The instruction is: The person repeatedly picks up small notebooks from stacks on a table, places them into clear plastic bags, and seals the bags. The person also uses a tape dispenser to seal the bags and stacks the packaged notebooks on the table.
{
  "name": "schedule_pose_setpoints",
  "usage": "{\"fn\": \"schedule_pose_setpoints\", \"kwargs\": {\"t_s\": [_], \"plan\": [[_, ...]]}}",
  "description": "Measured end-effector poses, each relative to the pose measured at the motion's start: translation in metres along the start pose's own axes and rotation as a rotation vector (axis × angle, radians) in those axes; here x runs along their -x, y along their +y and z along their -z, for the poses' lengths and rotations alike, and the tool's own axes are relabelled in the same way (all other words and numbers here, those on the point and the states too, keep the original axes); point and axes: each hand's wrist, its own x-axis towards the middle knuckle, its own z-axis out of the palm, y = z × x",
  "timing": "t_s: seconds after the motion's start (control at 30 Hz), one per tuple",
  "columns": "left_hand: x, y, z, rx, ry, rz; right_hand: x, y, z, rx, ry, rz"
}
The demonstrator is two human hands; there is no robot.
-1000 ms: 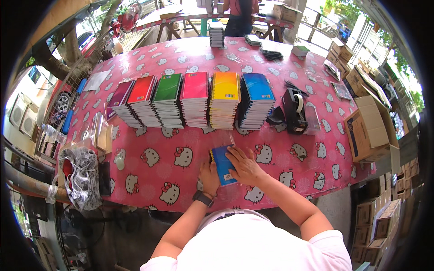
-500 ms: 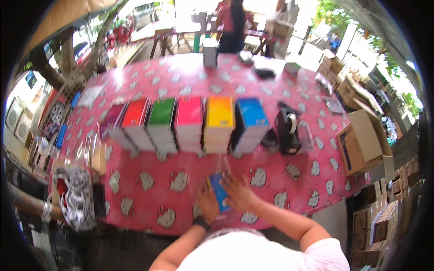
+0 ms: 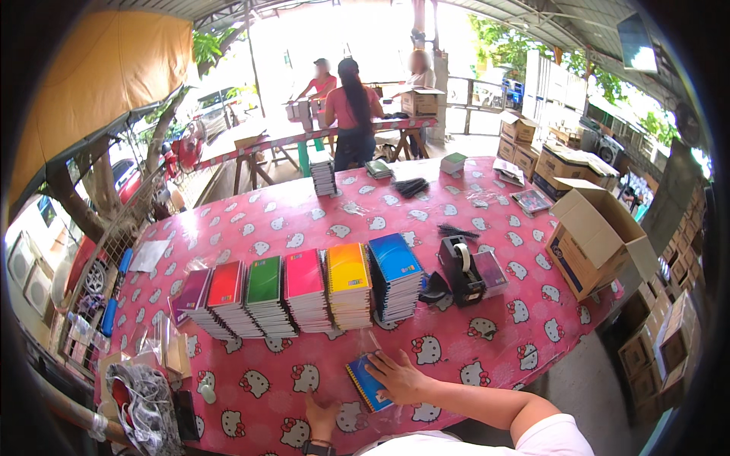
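A blue spiral notebook [image 3: 369,386] lies on the table near its front edge, with clear plastic [image 3: 370,343] showing beyond its far end. My right hand [image 3: 397,377] rests flat on the notebook with spread fingers, hiding part of the cover. To the left of it, my left hand [image 3: 322,418] touches the tablecloth, fingers apart and holding nothing. Beyond both hands runs a row of notebook stacks: purple [image 3: 189,292], red [image 3: 226,287], green [image 3: 264,290], pink [image 3: 305,275], yellow [image 3: 348,271] and blue [image 3: 395,266].
A black tape dispenser [image 3: 461,275] stands right of the stacks. Open cardboard boxes [image 3: 589,254] line the right side. A grey patterned cloth bundle [image 3: 144,410] sits at the front left. Several people, including one in pink [image 3: 354,114], are at a far table.
My left hand has come off the blue notebook and moved left onto the tablecloth. My right hand stays on the notebook. The view has tilted upward, showing more background.
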Motion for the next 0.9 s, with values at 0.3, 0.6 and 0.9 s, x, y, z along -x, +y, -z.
{"fn": "schedule_pose_setpoints", "kwargs": {"t_s": [0.3, 0.6, 0.9], "plan": [[0.023, 0.065, -0.038, -0.162, -0.17, -0.458, -0.045, 0.007, -0.013, -0.497, -0.075, 0.099], [0.029, 0.087, -0.049, -0.069, -0.13, -0.388, -0.065, -0.008, 0.013, -0.639, -0.159, -0.235], [0.01, 0.02, -0.008, -0.254, -0.308, -0.564, -0.064, 0.011, -0.004, -0.746, -0.076, -0.199]]}}
